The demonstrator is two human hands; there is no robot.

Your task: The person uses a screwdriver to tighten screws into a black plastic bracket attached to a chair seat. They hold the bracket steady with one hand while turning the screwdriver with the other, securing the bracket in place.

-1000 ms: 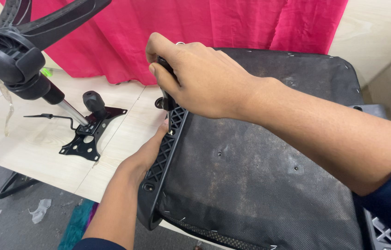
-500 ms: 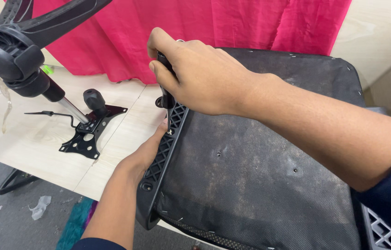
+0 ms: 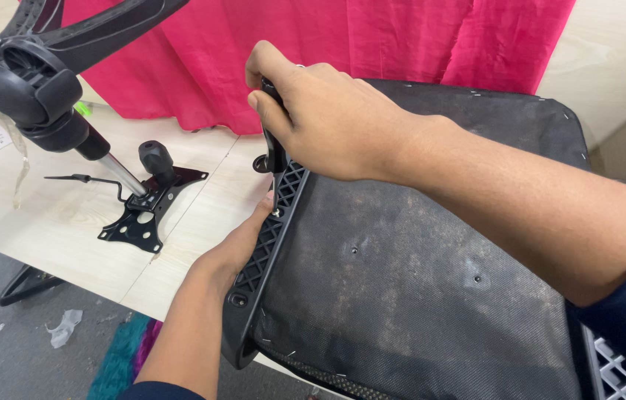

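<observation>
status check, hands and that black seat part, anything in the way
Right hand clamped on black tool at seat's lattice edge. Left hand bracing that edge from beneath. Seat underside up; metal bracket lies apart.

Right hand (image 3: 328, 118) grips bracket (image 3: 274, 152) on seat (image 3: 402, 281).

view: we see it drift slightly down-left | right hand (image 3: 328, 122): grip on black bracket (image 3: 274, 152) barely shifted | left hand (image 3: 242, 244): crept slightly along seat frame (image 3: 261, 252)
</observation>
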